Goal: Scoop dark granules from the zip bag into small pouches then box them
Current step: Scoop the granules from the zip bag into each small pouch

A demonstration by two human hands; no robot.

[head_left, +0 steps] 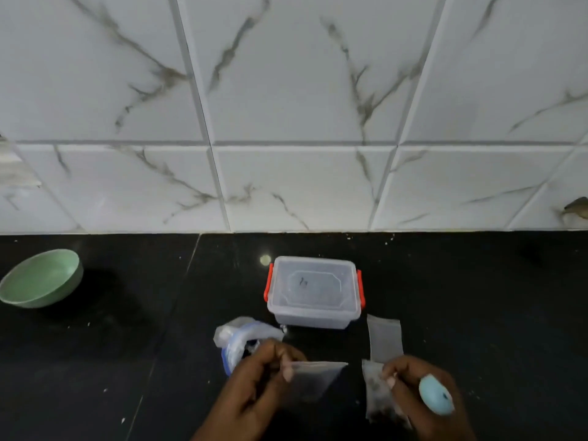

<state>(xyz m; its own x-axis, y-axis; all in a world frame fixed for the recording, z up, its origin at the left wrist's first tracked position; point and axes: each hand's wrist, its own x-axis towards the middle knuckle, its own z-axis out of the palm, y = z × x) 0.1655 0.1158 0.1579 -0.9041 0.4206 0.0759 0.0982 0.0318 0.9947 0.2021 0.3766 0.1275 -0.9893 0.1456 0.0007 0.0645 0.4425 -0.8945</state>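
Note:
My left hand (254, 386) pinches a small clear pouch (315, 380) by its left edge, holding it above the black counter. Behind that hand lies the zip bag (241, 338) with a blue zip strip, crumpled and partly hidden. My right hand (416, 399) grips a light blue scoop handle (434, 396) and touches a filled pouch (378, 396) holding dark granules. An empty pouch (383, 337) lies just beyond it. A clear plastic box (313, 291) with red latches stands behind, its lid on.
A green bowl (41, 278) sits tilted at the far left of the black counter (127, 345). A white marbled tile wall (286, 122) rises behind the counter. Small crumbs dot the counter surface.

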